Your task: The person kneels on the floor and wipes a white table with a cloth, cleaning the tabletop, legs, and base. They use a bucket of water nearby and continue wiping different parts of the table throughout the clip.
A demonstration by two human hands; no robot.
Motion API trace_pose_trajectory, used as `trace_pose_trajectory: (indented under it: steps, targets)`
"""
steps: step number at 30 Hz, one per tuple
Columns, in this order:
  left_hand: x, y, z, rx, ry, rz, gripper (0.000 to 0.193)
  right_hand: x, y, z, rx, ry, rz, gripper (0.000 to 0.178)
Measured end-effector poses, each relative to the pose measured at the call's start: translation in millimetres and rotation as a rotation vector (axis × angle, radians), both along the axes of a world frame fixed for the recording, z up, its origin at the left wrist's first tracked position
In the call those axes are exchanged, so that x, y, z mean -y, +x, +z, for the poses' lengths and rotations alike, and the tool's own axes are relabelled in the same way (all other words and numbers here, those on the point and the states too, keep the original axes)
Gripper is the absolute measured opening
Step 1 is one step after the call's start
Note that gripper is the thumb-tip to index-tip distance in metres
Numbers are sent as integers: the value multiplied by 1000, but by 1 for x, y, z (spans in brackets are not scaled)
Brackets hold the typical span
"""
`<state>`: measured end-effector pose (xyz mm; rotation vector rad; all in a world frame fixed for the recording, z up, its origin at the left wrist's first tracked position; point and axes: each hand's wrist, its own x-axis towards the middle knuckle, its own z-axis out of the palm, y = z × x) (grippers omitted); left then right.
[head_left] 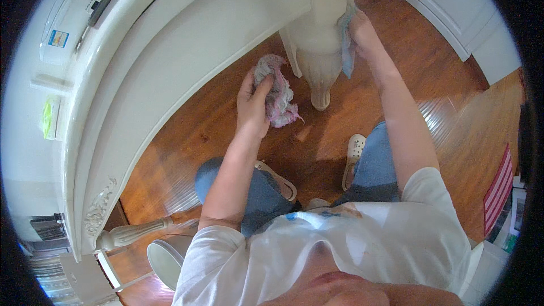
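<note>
My left hand (253, 97) is closed around a crumpled pink and white cloth (277, 93), held above the wooden floor beside the table. At the upper right, my right hand (362, 35) presses a light blue cloth (347, 45) against the side of a white carved table leg (321, 59). The blue cloth hangs down along the leg, and my fingers are partly hidden behind it. The leg belongs to a white table with a curved apron (198, 39), which spans the upper left.
White cabinets (447, 0) stand at the upper right. A second carved leg (133, 234) and a white bin (165, 263) are at the lower left. A red and white striped item (497, 192) lies at the right. My feet in light clogs (354, 156) rest on the brown floor (306, 153).
</note>
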<state>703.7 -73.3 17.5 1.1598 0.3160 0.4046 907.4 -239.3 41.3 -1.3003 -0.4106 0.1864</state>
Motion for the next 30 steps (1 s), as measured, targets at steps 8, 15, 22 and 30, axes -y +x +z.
trace_pose_trajectory:
  steps: [8, 15, 22, 30]
  targets:
    - [4, -3, 8, 8, 32, -64, 36, -11, 12, -5, -207, -6, 40, 40]
    - [13, 6, 3, -71, 114, -89, 48, 11, -25, -3, 231, -425, -244, 46]
    - [24, 6, -3, -98, 240, -76, 61, 17, -88, -1, 723, -336, -411, 50]
    - [8, 4, -10, -103, 195, -65, 44, 15, -59, -1, 719, -233, -369, 41]
